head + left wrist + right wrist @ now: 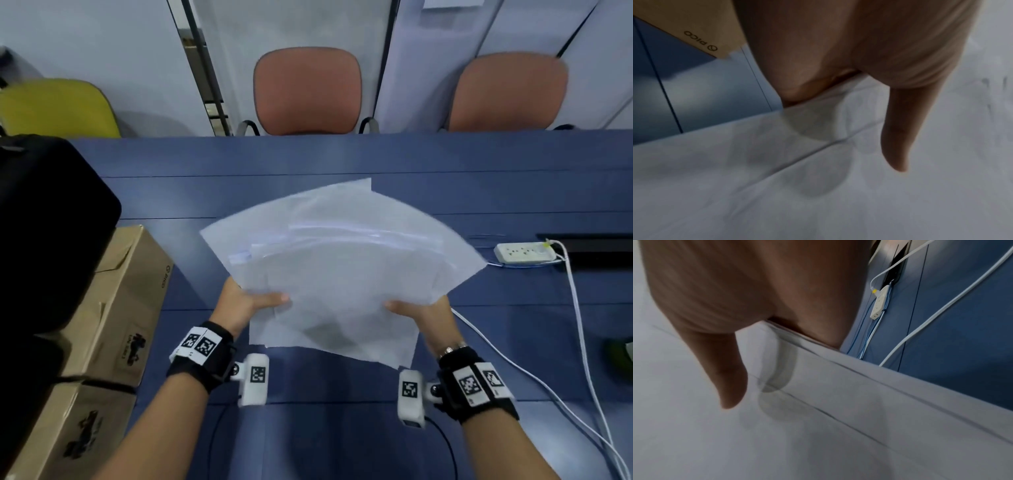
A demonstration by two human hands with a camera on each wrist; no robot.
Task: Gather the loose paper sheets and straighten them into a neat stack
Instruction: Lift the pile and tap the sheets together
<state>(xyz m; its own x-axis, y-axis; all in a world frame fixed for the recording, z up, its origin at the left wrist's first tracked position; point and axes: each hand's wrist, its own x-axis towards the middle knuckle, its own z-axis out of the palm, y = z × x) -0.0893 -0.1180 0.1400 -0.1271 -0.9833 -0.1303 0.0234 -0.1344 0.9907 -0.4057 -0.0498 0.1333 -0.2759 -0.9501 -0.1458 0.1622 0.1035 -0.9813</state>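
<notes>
A fanned bundle of several white paper sheets (339, 270) is held above the blue table (445, 192), its edges uneven. My left hand (253, 301) grips the bundle's near left side, thumb on top and fingers underneath. My right hand (416, 308) grips the near right side the same way. In the left wrist view the left hand's thumb (900, 138) lies on the paper sheets (818, 194), with finger shadows showing through. In the right wrist view the right hand's thumb (729, 379) presses on the offset sheets (838, 426).
Cardboard boxes (120, 301) and a black bag (44, 226) stand at the left. A white power strip (524, 252) with white cables (582, 342) lies at the right. Chairs (306, 90) stand beyond the far table edge.
</notes>
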